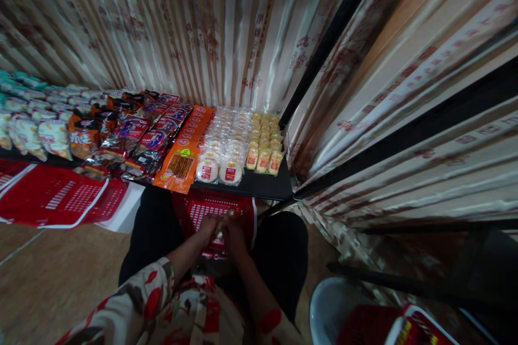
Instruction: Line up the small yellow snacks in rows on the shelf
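Note:
Between my knees, my left hand (208, 227) and my right hand (234, 233) are close together, with fingers curled inward. A small round, shiny, brownish thing (231, 212) shows at the top of my right hand, and something pale shows between the two hands. Its kind is too dim and small to make out. Under and behind the hands is a red plastic basket (186, 210) with a perforated wall and a pale rim.
A black shelf (263, 186) carries rows of packets: small yellow packets (263, 159), round white packets (230, 171), orange bags (178, 170), dark red bags (141, 151). Red baskets (52, 194) stand left. At lower right is a pale basin (324, 302). Printed curtains (226, 27) hang behind.

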Motion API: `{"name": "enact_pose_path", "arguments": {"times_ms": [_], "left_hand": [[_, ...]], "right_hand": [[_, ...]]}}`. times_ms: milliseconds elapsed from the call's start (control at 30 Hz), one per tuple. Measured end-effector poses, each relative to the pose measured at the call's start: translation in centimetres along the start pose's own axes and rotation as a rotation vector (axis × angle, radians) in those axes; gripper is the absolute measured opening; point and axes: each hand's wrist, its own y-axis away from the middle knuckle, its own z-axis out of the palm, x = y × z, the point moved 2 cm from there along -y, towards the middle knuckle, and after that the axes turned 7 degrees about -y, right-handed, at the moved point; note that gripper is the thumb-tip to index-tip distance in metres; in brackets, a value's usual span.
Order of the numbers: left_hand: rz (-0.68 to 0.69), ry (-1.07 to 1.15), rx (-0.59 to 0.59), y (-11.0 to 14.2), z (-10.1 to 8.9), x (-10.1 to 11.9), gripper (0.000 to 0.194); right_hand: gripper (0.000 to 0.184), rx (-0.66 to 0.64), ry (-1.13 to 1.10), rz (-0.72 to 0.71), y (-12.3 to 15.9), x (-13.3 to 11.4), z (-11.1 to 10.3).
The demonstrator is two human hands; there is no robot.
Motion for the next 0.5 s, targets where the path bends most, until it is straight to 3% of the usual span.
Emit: {"name": "enact_pose_path", "arguments": {"times_ms": [500], "left_hand": [[-0.030, 0.332, -0.107, 1.5, -0.1, 2.7, 0.045]], "right_hand": [[0.017, 0.185, -0.113, -0.007, 1.5, 0.2, -1.3]]}}
